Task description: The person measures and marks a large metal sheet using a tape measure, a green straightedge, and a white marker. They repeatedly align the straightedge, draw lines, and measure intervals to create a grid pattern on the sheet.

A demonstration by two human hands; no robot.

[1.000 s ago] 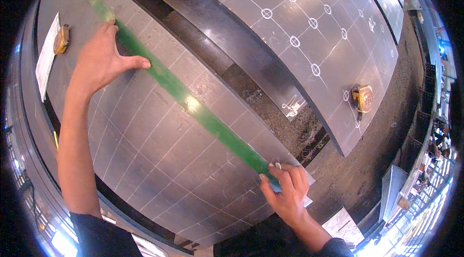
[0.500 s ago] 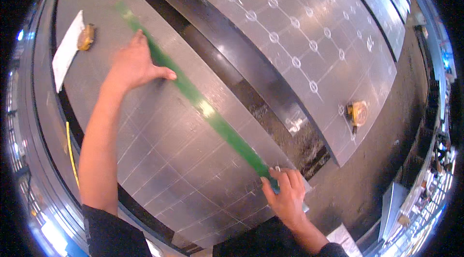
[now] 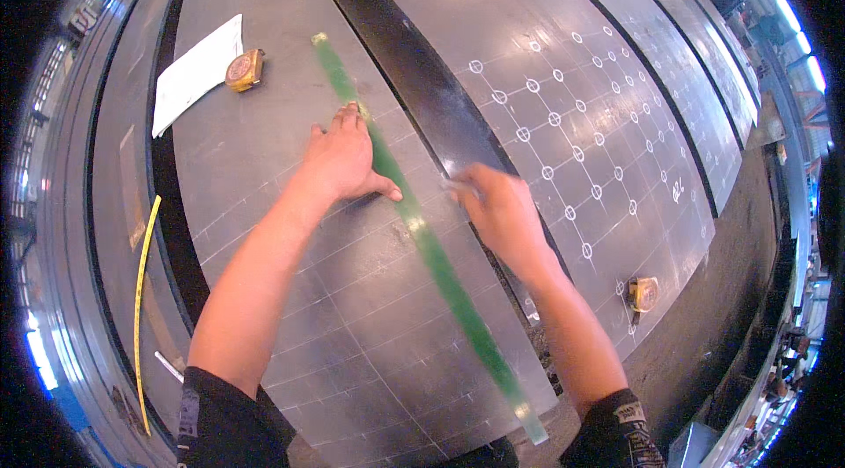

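A long green straightedge (image 3: pixel 453 296) lies slantwise across a dark metal plate (image 3: pixel 255 129) scribed with thin pale lines. My left hand (image 3: pixel 341 158) presses on its upper half, fingers stretched along one edge and thumb apart, holding nothing. To the right of the straightedge, my right hand (image 3: pixel 500 208) hovers over the plate's right edge, blurred, with its fingers pinched. A small pale thing seems to stick out from its fingertips; its kind does not show.
White paper (image 3: pixel 201 72) and a yellow tape measure (image 3: pixel 245 70) lie at the upper left. Another tape measure (image 3: pixel 643 294) rests on the right-hand plate (image 3: pixel 607 195), marked with white circles and lines. A yellow measuring strip (image 3: pixel 141 327) curves at the left. Dark gaps separate the plates.
My right hand has left the straightedge's near end and moved up beside its middle. The left hand stays on the straightedge. The whole view has shifted.
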